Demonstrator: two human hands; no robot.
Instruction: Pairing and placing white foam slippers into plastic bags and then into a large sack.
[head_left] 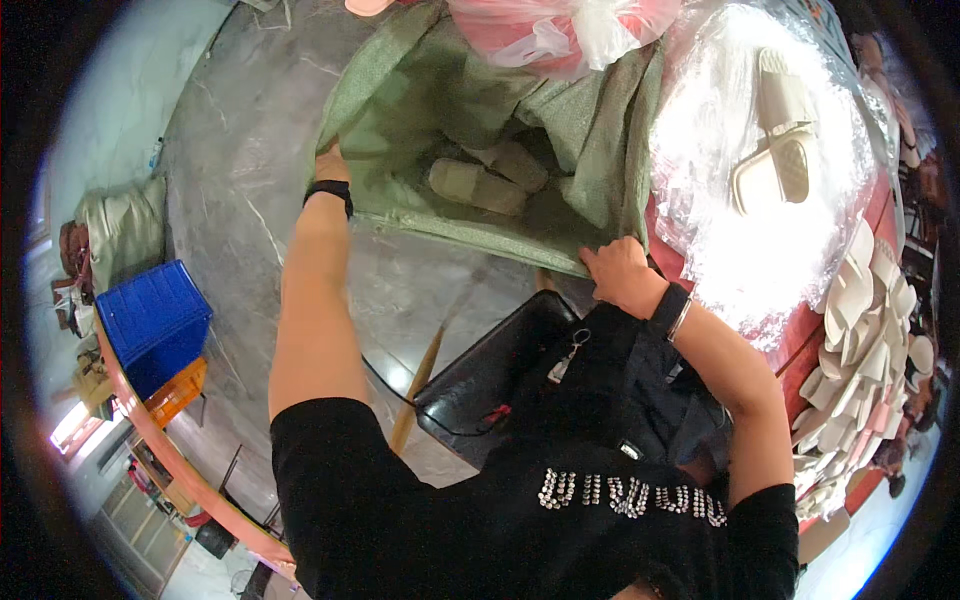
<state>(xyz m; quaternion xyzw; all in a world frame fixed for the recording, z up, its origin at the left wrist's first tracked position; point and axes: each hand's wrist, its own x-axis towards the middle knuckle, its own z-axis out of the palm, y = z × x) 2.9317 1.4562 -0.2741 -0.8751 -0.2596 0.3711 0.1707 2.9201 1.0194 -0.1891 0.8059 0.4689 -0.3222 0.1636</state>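
A large green woven sack [400, 170] gapes wide in front of me. Its left rim is gripped by my left hand [331, 165], the fingers partly hidden by the fabric. At the near right corner of the rim, my right hand [622, 276] is closed on the sack's edge. Down inside lie a few light slide sandals [478, 188], flat on the bottom; folds of the sack cover part of the inside.
Beyond the sack sits a pink plastic bag [560, 40], knotted. To the right, clear plastic wrap [720, 170] carries a pair of beige slides [780, 165], with a heap of pale soles [860, 350] nearer me. A black chair [480, 390] is close by; blue crate [155, 320] at left.
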